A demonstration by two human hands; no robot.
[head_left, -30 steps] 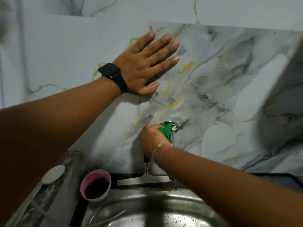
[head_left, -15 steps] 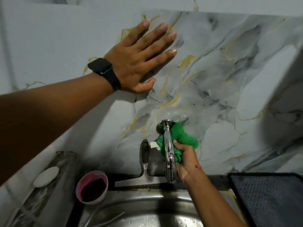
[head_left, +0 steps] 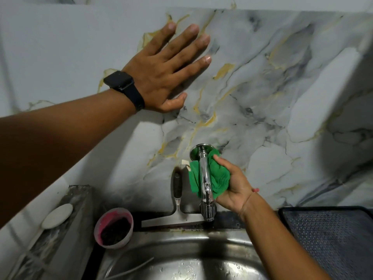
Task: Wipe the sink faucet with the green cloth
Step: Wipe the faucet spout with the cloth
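A chrome faucet (head_left: 205, 178) juts from the marbled wall above the steel sink (head_left: 181, 257). My right hand (head_left: 234, 184) holds the bunched green cloth (head_left: 219, 179) pressed against the spout's right side and underside; part of the cloth shows left of the spout. My left hand (head_left: 167, 67) lies flat on the wall, fingers spread, with a black watch on the wrist. It holds nothing.
A squeegee (head_left: 177, 211) leans against the wall just left of the faucet. A pink bowl (head_left: 114, 227) with dark contents sits at the sink's left rim. A white soap bar (head_left: 57, 216) rests on the left ledge. A dark mat (head_left: 331, 239) lies at right.
My right hand moved with the cloth from the faucet's top left side, near the wall flange, around to the right side of the spout. The left hand stayed flat on the wall.
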